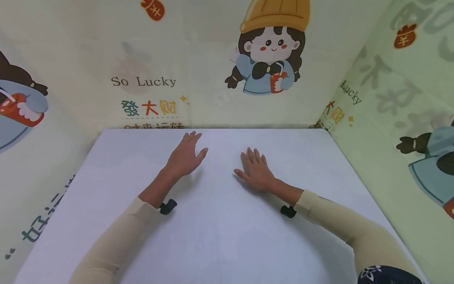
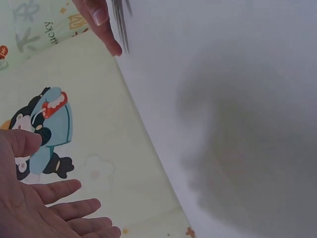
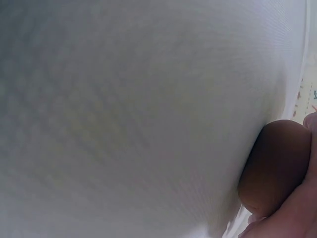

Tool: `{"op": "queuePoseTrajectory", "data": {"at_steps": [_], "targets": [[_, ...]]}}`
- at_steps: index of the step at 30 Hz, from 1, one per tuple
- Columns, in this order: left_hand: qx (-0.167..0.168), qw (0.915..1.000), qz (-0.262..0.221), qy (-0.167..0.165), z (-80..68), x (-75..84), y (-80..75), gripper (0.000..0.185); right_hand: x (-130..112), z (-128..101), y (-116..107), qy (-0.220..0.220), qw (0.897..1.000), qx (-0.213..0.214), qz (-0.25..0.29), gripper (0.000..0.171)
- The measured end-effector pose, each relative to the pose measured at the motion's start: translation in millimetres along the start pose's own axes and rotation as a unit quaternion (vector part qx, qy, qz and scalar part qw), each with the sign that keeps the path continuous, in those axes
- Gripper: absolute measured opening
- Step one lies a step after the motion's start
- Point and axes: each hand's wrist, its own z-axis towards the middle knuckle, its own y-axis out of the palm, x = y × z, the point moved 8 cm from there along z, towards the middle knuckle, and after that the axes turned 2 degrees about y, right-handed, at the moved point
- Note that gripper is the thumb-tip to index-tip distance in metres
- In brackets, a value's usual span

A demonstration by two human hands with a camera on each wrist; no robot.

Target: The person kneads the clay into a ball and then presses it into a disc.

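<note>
In the head view my left hand (image 1: 185,157) is held over the far left-centre of the white table (image 1: 213,225), fingers straight and thumb spread. Its shadow falls apart from it, to the lower right. My right hand (image 1: 256,172) lies palm down at or just above the table, right of centre, with fingers extended. Neither hand holds anything. From the left wrist, the left hand (image 2: 37,206) shows spread fingers, and fingers of the right hand (image 2: 101,22) appear at the top. In the right wrist view, part of the right hand (image 3: 277,168) is seen close to the white surface.
Pale printed cloth (image 1: 205,79) with cartoon figures and lettering stands behind the table and along both sides. A small black wrist device (image 1: 168,206) sits under the left cuff, another black device (image 1: 288,212) under the right. Dark patterned fabric (image 1: 390,275) shows at bottom right.
</note>
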Motion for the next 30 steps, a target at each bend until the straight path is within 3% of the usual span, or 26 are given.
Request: {"op": "queuePoseTrajectory", "data": {"at_steps": [19, 30], "targets": [[-0.008, 0.9981, 0.003, -0.062, -19.1, -61.2, -21.6, 0.070, -1.5, 2.5, 10.6, -0.021, 0.999, 0.016, -0.042, 0.092], [0.018, 0.9967, -0.002, -0.079, -35.6, -90.5, -41.2, 0.070, -2.7, 4.2, 10.8, -0.035, 0.998, 0.023, -0.053, 0.091]]}}
